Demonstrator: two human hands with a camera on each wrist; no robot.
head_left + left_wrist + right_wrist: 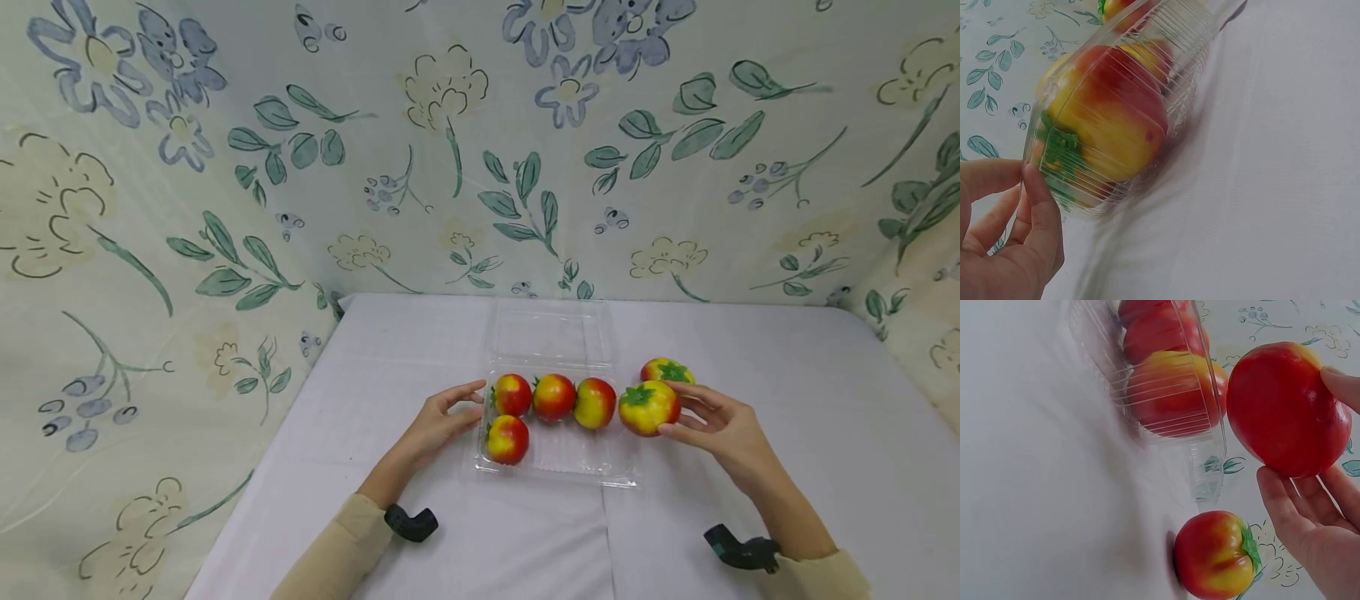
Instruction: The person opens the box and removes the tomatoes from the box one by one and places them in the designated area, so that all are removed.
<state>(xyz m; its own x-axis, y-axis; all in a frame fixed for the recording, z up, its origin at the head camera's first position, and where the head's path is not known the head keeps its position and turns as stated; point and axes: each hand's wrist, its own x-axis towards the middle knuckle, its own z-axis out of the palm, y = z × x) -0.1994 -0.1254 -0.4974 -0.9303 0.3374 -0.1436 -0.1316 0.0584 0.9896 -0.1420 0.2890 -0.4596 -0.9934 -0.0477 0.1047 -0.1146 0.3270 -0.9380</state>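
Inside the clear tray (558, 477), room lies open from above at the near middle and near right; four fruits (553, 397) block the far row and near left corner. The folded-back lid (551, 333) occupies the far side. The left hand (444, 417) obstructs the left rim, the right hand (716, 425) and its held fruit (648, 408) the right (a loose fruit (667, 368) sits just behind). Between the forearms, white cloth (540, 542) offers passage.

Pale fabric (307, 200) hangs behind the white tabletop (525, 533) and along both sides, printed with blue flowers (97, 54), yellowish blooms (446, 87), green leaves (697, 138) and berries (93, 407).
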